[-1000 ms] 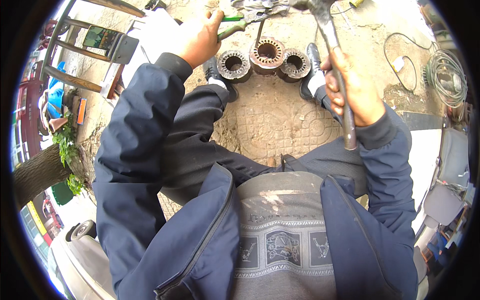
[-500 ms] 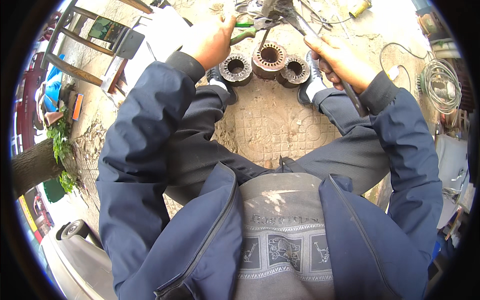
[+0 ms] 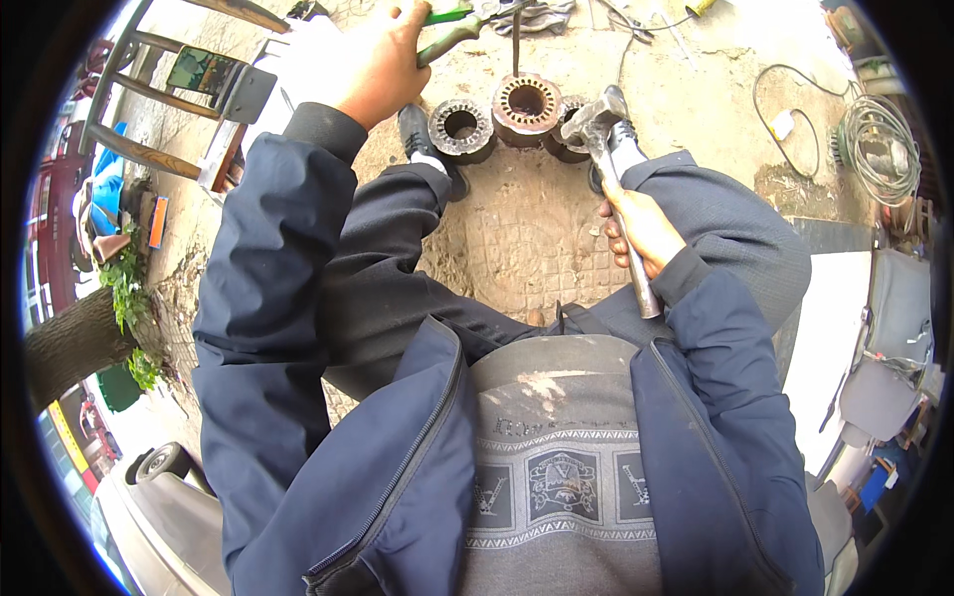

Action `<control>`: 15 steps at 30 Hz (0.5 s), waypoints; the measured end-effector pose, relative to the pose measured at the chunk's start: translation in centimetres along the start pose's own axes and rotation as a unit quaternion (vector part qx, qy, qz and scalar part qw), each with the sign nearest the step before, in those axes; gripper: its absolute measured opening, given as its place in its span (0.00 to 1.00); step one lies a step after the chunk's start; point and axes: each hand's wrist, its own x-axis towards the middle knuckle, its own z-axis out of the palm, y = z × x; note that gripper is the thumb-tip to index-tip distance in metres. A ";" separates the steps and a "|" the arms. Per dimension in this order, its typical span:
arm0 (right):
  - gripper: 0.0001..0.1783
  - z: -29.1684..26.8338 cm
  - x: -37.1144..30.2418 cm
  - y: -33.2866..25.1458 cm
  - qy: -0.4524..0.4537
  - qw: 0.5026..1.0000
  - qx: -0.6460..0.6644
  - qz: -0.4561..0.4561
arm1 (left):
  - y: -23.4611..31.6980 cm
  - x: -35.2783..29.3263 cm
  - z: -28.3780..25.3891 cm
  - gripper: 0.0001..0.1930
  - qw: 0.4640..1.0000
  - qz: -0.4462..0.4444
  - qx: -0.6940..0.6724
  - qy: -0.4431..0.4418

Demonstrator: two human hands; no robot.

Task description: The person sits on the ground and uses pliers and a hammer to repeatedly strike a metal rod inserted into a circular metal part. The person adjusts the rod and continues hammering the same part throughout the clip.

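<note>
My left hand [image 3: 373, 65] is closed around the green handles of a pair of pliers [image 3: 452, 38]. The jaws reach right to a thin dark metal bar [image 3: 516, 45], which stands upright with its lower end at the far rim of the middle stator core [image 3: 529, 127]. My right hand [image 3: 646, 233] grips a metal-handled hammer [image 3: 608, 169], its head held up in front of the right stator core [image 3: 562, 149] and partly covering it. A third slotted stator core [image 3: 461, 147] stands on the left. The pliers' grip on the bar is cut close by the upper edge.
My shoes [image 3: 415, 134] flank the cores on the concrete ground [image 3: 507, 238]. A wooden chair [image 3: 149, 89] stands at far left, near a tree trunk [image 3: 75, 338]. Coiled cable [image 3: 879, 159] lies at far right. A grey cloth [image 3: 537, 17] rests beyond the cores.
The hammer has come down from the top of the bar toward me, turning its head into view. My left hand with the pliers has shifted slightly left and farther away.
</note>
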 end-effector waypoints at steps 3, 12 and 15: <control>0.25 -0.8 0.3 0.2 -0.002 1.000 -0.001 -0.025 | -0.7 -0.1 3.0 0.30 0.998 0.026 -0.053 0.016; 0.24 -0.5 -0.6 -2.3 -0.007 0.997 0.035 -0.065 | -2.3 0.7 4.9 0.29 0.993 0.057 -0.103 0.008; 0.24 -0.7 -1.5 -3.0 -0.002 0.997 0.013 -0.071 | -1.7 1.3 2.4 0.34 0.991 0.133 -0.024 0.006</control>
